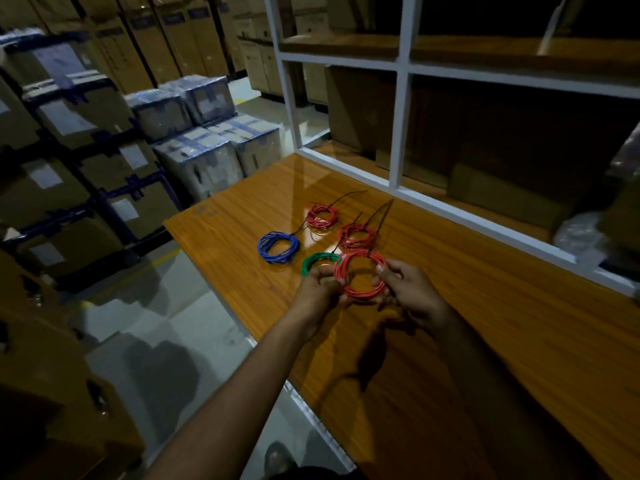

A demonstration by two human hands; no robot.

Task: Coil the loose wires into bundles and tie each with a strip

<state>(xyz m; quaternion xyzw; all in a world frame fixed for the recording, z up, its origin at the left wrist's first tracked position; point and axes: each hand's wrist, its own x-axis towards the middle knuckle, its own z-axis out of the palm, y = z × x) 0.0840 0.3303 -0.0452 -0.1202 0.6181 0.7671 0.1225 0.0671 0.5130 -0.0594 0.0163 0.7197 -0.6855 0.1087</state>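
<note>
Fingers (327, 271) of both hands grip red coil (360, 275).

Red wire coil (360, 276) held upright, 2 red coils (356, 236), blue coil (278, 247), green coil (313, 262) lying flat behind

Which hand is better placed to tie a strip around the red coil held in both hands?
Probably the right hand. It pinches the red coil on the side near a black strip standing up behind it. The left hand grips the opposite side and can keep the loops together.
</note>
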